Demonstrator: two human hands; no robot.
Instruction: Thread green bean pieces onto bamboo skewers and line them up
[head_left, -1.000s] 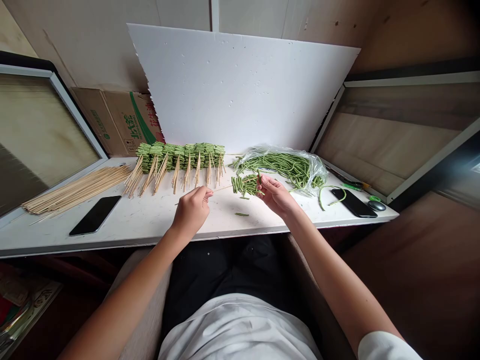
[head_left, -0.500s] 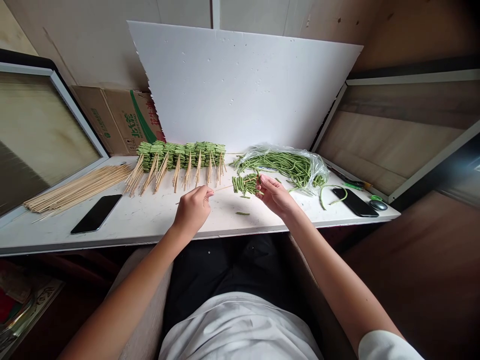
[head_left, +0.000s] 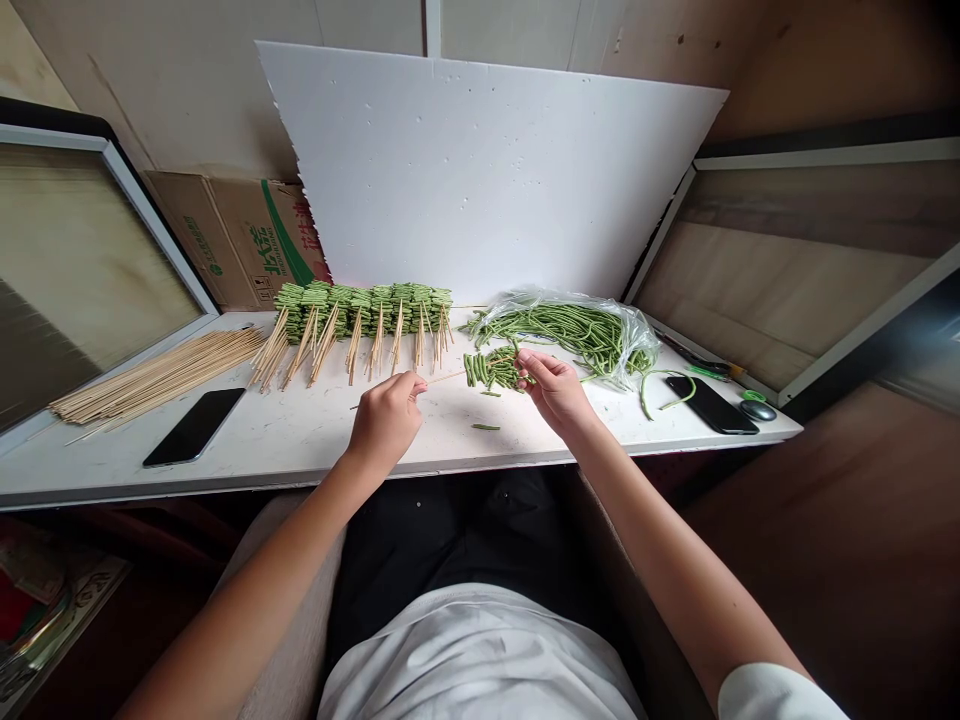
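My left hand is closed in a pinch on a thin bamboo skewer that points right towards a small pile of cut green bean pieces. My right hand rests at the pile's right edge, its fingertips pinched on a bean piece among the pile. One loose bean piece lies on the white table between my hands. A row of finished bean skewers lies behind my left hand.
Bare bamboo skewers are heaped at the left beside a black phone. A plastic bag of long beans sits at the right, then a second phone. A white foam board and a cardboard box stand behind.
My right hand has shifted slightly right and its fingers have closed at the edge of the bean pile. My left hand and the skewer have hardly moved.
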